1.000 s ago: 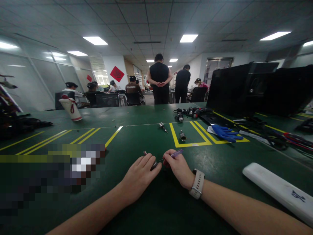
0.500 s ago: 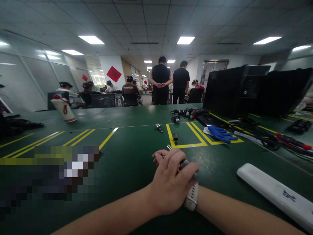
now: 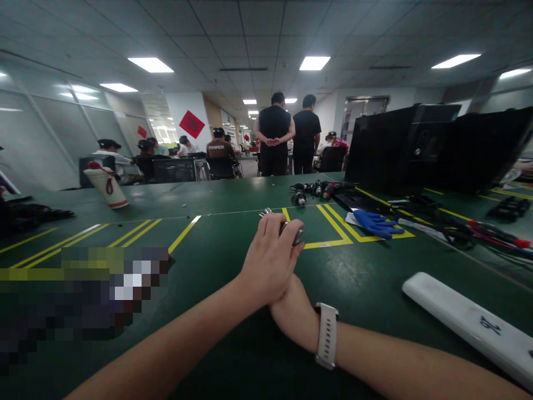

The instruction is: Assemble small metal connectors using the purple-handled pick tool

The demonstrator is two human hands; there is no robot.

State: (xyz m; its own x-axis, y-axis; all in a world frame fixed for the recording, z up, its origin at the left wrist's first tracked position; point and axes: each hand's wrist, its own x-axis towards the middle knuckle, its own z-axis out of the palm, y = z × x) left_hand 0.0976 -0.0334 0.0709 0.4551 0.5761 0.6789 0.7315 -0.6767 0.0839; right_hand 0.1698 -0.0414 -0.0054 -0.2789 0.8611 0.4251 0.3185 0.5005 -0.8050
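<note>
Above the middle of the green desk (image 3: 216, 244), the left hand (image 3: 268, 255) now lies over the right hand (image 3: 293, 314); a second ago the two were side by side, with a purple tool in the right. Half a second ago the pair was nearer the wearer; it has since gone forward and lifted. The tool is out of sight, so the work on the metal part (image 3: 297, 235) is screened from view.

The left grip is nearly closed: its fingers curl round the part, which shows between thumb and forefinger. The right hand's fingers are hidden, so I cannot tell how far its grip is open or what it has hold of. Metal prongs (image 3: 265, 212) show just beyond the left knuckles; whether they are held or lie behind is unclear.

The hands cover one corner of the yellow tape (image 3: 328, 244). Further right are a blue glove (image 3: 377, 224) and a white bar (image 3: 462, 322), with cables (image 3: 318, 189) beyond. A watch (image 3: 327, 336) circles the right wrist. Two people in black (image 3: 273, 133) stand past the desk.
</note>
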